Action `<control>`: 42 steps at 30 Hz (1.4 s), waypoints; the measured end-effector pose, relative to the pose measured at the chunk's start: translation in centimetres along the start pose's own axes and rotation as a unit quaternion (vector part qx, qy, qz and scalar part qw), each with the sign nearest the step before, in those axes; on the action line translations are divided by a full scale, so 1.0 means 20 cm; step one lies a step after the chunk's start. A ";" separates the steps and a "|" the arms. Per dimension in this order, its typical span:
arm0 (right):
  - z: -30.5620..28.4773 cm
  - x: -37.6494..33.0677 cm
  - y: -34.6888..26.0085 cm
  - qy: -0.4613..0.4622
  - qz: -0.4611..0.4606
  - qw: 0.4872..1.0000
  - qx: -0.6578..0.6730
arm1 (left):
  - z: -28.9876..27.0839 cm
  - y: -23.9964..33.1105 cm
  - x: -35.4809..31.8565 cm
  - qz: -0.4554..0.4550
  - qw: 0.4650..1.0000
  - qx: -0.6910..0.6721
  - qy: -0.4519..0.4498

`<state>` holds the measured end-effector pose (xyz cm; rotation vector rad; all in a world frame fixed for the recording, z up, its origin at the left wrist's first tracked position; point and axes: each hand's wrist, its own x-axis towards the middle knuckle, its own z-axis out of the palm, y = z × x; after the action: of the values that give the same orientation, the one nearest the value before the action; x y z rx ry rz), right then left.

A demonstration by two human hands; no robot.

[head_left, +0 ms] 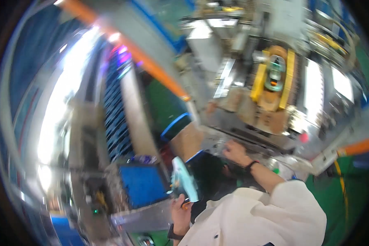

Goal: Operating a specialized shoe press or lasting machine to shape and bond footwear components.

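pale blue part in left hand, right hand on metal bench

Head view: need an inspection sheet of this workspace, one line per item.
Surface: metal machine bed, blurred by motion.
Job's things: pale blue flat part with an orange bit at its lower end, held in the left hand; a similar teal part sits in a yellow and brown fixture.
Clutter: blue bin at left; contents not readable.
Grips: left hand closed on the pale blue flat part; right hand, black wristband, rests on the machine bed edge, fingers curled.
Cables: yellowish hoses at upper right.
Surroundings: orange bar, green floor, bright glare at left.
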<state>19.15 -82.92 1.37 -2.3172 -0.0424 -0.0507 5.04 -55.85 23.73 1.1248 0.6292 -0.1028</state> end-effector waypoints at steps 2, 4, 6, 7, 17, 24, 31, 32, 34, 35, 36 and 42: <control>-0.04 0.00 0.04 -0.003 0.021 0.999 -0.028 | -0.01 -0.03 0.00 -0.018 0.998 -0.059 0.000; 0.09 0.02 0.20 0.063 -0.018 0.996 -0.058 | -0.03 -0.02 -0.02 -0.017 0.998 -0.052 0.005; 0.11 0.05 0.16 0.053 -0.031 0.993 -0.098 | -0.21 -0.06 0.00 -0.012 0.997 -0.065 0.031; 0.12 0.05 0.16 0.069 -0.057 0.991 -0.101 | -0.23 -0.04 -0.04 -0.018 0.997 -0.058 0.058; 0.12 0.41 -0.15 0.115 -0.122 0.984 0.053 | -1.08 -0.26 -0.15 -0.007 0.965 -0.142 0.219; 0.06 0.85 -2.17 -0.016 -0.414 0.892 0.180 | -2.17 -0.53 -0.03 0.045 0.864 -0.236 0.443; 0.50 0.33 -4.11 -0.012 -0.807 0.590 0.016 | -3.08 -0.85 -0.19 0.120 0.712 -0.138 0.678; 0.58 0.26 -4.28 -0.037 -0.830 0.557 -0.008 | -3.18 -0.90 -0.15 0.148 0.698 -0.096 0.694; 0.82 0.11 -4.58 -0.032 -0.867 0.490 -0.078 | -3.27 -0.95 -0.12 0.080 0.649 0.065 0.754; 0.95 0.04 -4.73 -0.007 -0.891 0.444 -0.100 | -3.33 -1.06 -0.11 0.074 0.607 0.156 0.776; 1.07 -0.03 -4.85 0.021 -0.910 0.396 -0.120 | -3.38 -1.16 -0.09 0.065 0.563 0.247 0.786; 1.70 -0.33 -5.34 0.004 -0.927 0.295 -0.230 | -3.35 -0.85 -0.04 -0.090 0.634 0.122 0.759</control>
<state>8.32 14.48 56.20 -1.1753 -2.8711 -1.3024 -30.14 -5.76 -8.35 1.2179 2.3083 0.7204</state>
